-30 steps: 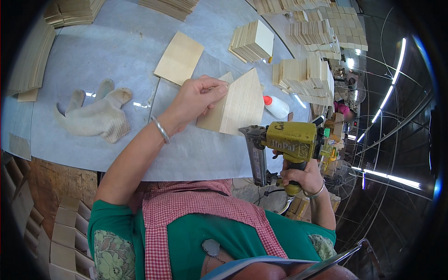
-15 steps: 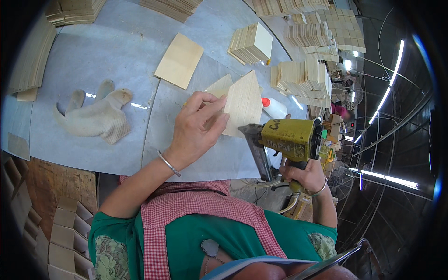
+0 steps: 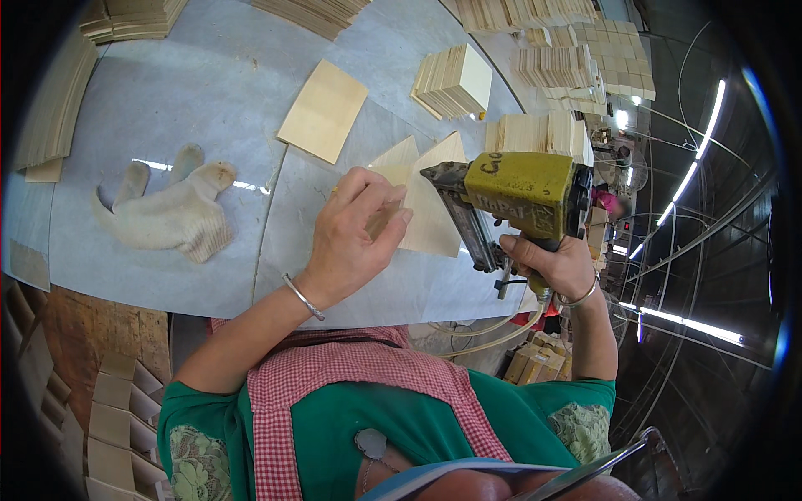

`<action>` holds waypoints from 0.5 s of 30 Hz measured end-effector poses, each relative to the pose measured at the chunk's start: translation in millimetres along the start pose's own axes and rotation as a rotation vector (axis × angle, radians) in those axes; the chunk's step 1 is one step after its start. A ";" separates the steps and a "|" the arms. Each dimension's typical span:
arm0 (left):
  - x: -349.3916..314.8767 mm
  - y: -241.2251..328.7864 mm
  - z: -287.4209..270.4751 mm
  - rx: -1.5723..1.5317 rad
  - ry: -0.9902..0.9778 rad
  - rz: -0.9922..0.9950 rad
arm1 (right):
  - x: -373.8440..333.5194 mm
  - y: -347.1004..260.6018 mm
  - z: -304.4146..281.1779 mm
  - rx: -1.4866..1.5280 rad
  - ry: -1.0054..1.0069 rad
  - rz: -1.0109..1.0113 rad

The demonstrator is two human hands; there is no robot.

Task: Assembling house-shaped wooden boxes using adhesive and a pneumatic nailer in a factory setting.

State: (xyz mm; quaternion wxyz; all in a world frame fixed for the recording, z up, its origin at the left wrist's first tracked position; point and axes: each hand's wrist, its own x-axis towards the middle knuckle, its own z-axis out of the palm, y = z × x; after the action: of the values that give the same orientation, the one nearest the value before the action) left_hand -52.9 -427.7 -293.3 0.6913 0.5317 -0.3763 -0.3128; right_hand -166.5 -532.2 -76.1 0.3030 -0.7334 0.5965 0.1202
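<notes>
My right hand (image 3: pixel 555 267) grips the handle of a yellow air nail gun (image 3: pixel 520 192), with a pale hose trailing from its lower end. The gun's dark nose is up against, or just in front of, a thin pale wooden panel (image 3: pixel 434 221) with a pointed top. A second pointed wooden piece (image 3: pixel 396 159) shows just left of it. My left hand (image 3: pixel 355 234), fingers curled and thumb opposite, holds the wooden pieces at their left side; its fingertips partly cover the wood. Whether the nose touches the panel I cannot tell.
A flat wooden sheet (image 3: pixel 322 110) lies on the grey table (image 3: pixel 242 92). Beyond it stands a stack of wooden panels (image 3: pixel 455 79), with more stacks (image 3: pixel 543 138) along the right. A whitish work glove (image 3: pixel 171 209) lies at left. Wooden boxes (image 3: pixel 117 417) are piled below left.
My right hand has raised the nail gun and brought its nose leftward over the pointed panel. The white bottle with the red cap is now hidden behind the gun. My left hand has barely moved.
</notes>
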 end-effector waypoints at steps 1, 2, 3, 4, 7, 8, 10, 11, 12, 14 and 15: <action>-0.3 -0.5 0.7 0.012 0.006 0.008 | 2.4 -0.3 -0.2 -0.048 0.002 -0.014; -0.4 -0.7 1.1 0.024 0.012 0.017 | 4.2 -0.3 -0.2 -0.095 0.004 -0.028; -0.3 -0.2 1.0 0.024 0.013 0.015 | 5.7 1.1 -0.2 -0.096 0.002 -0.027; 0.0 0.2 0.9 0.021 0.010 0.012 | 7.3 3.3 0.2 -0.083 -0.005 -0.081; 0.7 0.8 0.5 0.022 0.004 0.002 | 8.2 -4.1 -0.4 -0.065 -0.023 -0.060; 0.7 0.6 0.4 0.031 0.002 -0.003 | 8.5 -8.0 -0.8 -0.059 -0.034 0.011; 0.4 -0.1 0.4 0.029 0.005 -0.002 | 10.0 -10.4 -1.4 -0.090 -0.032 -0.031; 0.3 -0.6 0.3 0.028 0.009 0.001 | 11.3 -10.8 -1.4 -0.121 -0.029 -0.075; 0.0 -1.1 0.1 0.029 0.009 0.000 | 13.7 -9.3 -2.2 -0.121 -0.031 -0.075; -0.1 -1.1 0.3 0.017 -0.001 -0.023 | 17.0 -4.6 -6.3 -0.236 -0.040 -0.264; 0.1 -0.7 0.0 0.016 -0.002 -0.023 | 18.5 -4.2 -7.6 -0.236 -0.040 -0.262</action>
State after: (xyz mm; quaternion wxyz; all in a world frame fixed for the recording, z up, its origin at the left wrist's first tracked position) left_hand -52.9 -427.9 -294.0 0.6829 0.5412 -0.3733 -0.3184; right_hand -159.1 -551.1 -78.7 0.2396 -0.8328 0.4714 0.1635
